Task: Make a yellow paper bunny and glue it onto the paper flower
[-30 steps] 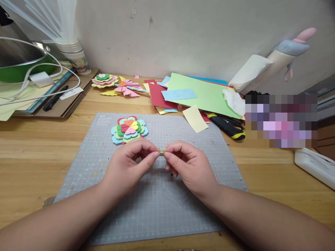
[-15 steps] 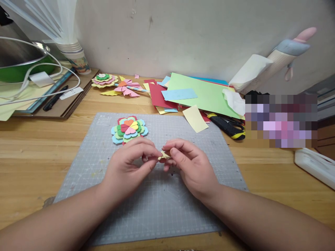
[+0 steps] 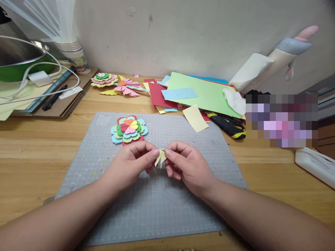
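"How many hands are on the pale yellow folded paper point(image 3: 163, 155)?"

"Two. The left hand point(image 3: 137, 158) pinches one side, thumb closed against fingers; the right hand point(image 3: 190, 164) pinches the other just as tightly."

"Where is it?"

"Between them, above the one grey cutting mat point(image 3: 151, 216)."

"And flowers?"

"Three: one layered flower point(image 3: 129, 127) on the mat, one tiered flower point(image 3: 104, 81) and one pink flower point(image 3: 131, 90) on the table point(image 3: 31, 150)."
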`<state>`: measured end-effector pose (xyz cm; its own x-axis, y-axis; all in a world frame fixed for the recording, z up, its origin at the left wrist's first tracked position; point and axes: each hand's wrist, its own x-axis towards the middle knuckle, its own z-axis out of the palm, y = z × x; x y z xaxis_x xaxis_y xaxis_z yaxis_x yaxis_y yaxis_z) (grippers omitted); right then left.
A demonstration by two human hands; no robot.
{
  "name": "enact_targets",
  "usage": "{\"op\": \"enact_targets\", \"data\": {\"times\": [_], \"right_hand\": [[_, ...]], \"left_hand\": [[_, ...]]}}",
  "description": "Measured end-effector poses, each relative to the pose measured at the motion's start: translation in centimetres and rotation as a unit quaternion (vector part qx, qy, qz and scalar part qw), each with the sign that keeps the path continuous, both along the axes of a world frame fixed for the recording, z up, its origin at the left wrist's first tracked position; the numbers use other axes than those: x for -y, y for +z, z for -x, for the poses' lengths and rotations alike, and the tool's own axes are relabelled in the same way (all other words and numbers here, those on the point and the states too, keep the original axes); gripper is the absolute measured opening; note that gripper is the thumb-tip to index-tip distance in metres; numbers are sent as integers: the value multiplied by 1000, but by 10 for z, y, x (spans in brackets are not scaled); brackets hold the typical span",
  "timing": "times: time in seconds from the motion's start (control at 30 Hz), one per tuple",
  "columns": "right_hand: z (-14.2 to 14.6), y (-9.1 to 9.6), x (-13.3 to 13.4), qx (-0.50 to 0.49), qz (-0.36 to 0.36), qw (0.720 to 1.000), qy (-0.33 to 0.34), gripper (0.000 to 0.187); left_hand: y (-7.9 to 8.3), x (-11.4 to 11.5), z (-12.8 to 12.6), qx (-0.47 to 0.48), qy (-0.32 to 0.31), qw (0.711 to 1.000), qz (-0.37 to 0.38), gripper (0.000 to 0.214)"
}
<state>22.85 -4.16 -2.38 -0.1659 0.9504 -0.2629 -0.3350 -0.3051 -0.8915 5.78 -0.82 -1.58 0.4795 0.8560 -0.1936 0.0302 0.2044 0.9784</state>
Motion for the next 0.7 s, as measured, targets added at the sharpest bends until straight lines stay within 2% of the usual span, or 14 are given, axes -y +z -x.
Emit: {"op": "enact_targets", "data": {"times": [0.27,0.5,0.7], "right_hand": [[1,-1,-1,-17,13,1000,15,26],[0,-3,-1,-16,2,1000,-22,25],[2,1,2,47,-14,998,41,24]], "left_hand": [[-9,-3,3,47,25,996,65,25],[-6,-4,-1,44,15,995,83,22],[-4,-2,-1,25,14,998,61,24]]}}
